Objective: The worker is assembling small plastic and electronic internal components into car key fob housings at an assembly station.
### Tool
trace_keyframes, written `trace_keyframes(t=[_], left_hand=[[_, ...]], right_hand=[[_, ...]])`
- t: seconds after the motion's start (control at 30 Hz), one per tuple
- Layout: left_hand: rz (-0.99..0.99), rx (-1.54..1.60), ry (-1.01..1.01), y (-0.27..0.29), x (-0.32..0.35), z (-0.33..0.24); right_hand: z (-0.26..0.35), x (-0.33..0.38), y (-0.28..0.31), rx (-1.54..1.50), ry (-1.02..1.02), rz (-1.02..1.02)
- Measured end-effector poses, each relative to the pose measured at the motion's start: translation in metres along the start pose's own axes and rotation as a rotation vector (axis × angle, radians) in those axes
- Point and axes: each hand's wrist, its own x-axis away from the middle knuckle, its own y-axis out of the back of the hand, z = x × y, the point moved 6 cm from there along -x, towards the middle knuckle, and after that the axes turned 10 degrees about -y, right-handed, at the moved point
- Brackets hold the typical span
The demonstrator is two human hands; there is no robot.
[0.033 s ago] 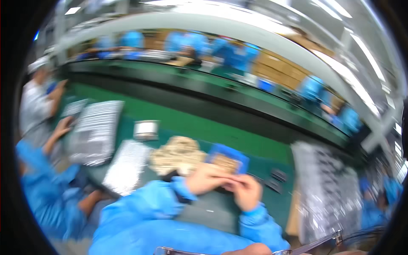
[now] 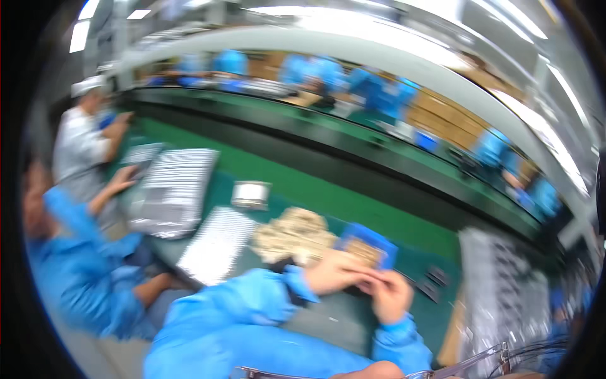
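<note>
My left hand (image 2: 331,272) and my right hand (image 2: 392,298) meet fingertip to fingertip above the near edge of the green work table (image 2: 315,320). Both are closed in a pinch; whatever lies between the fingers is too small and blurred to make out. Just beyond them is a blue tray (image 2: 389,251) holding tan pieces (image 2: 362,251). A heap of crumpled beige cloth or gloves (image 2: 293,235) lies by my left wrist. Small dark flat parts (image 2: 429,289) rest to the right of my right hand.
Left on the table are a silvery ribbed sheet (image 2: 216,245), a small white box (image 2: 250,194) and a plastic-wrapped stack (image 2: 173,192). A co-worker in blue (image 2: 91,271) sits at the left. Plastic-wrapped trays (image 2: 502,297) stand at the right. A long belt line (image 2: 303,136) runs behind.
The whole scene has shifted to the right in the picture as the view turned. My hands stay pinched together in front of the blue tray.
</note>
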Motion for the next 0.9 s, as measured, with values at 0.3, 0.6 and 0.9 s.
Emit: trace_keyframes(t=[0.3, 0.6, 0.9], left_hand=[[-0.126, 0.123, 0.084, 0.008, 0.012, -0.005], [-0.138, 0.074, 0.044, 0.0, 0.004, -0.01], [-0.182, 0.145, 0.136, -0.007, 0.013, -0.007]], right_hand=[[-0.029, 0.0, -0.001, -0.024, 0.052, -0.057], [-0.041, -0.008, 0.022, 0.153, 0.001, 0.02], [0.015, 0.012, -0.008, 0.026, -0.021, 0.006]])
